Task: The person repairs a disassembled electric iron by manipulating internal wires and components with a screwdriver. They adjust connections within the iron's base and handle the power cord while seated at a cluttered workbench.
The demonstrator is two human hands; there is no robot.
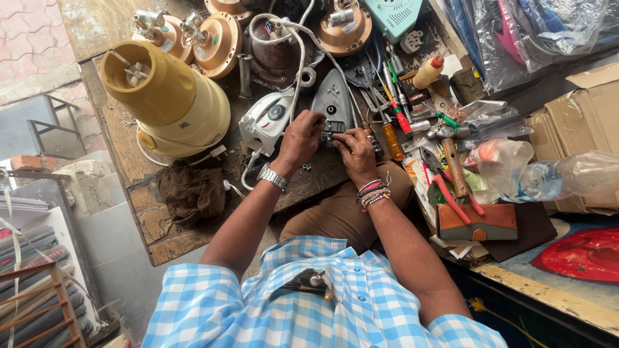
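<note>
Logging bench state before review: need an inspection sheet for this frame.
Surface: worn wooden workbench, crowded.
Job's things: grey pointed iron soleplate under both hands; white iron housing beside it.
Clutter: yellow mixer base, screwdrivers, wooden-handled hammer, brown motor housings.
Grippers: left hand and right hand, fingers on the soleplate's rear.
Cables: white cord looping over the bench.
Surroundings: cardboard boxes, plastic bags.

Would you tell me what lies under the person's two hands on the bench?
A grey iron soleplate lies flat on the wooden bench. The left hand and right hand cover its rear end; the part their fingers are working on is mostly hidden.
</note>
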